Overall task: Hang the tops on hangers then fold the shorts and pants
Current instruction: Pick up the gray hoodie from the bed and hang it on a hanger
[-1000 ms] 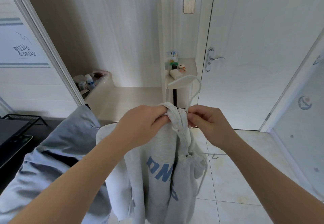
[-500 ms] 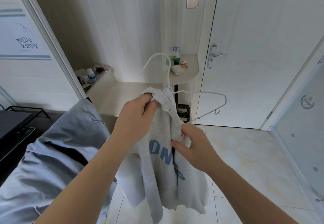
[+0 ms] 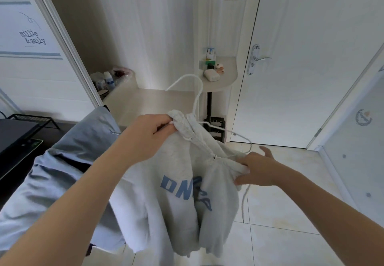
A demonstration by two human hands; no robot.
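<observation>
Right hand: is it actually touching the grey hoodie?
Touching. The head view shows the right hand with thumb and fingers closed on the shoulder fabric of the grey hoodie, with no gap between them.

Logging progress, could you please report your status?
Left hand grips grey hoodie at neck. Right hand holds its shoulder. White hanger partly inside, one arm exposed.
</observation>
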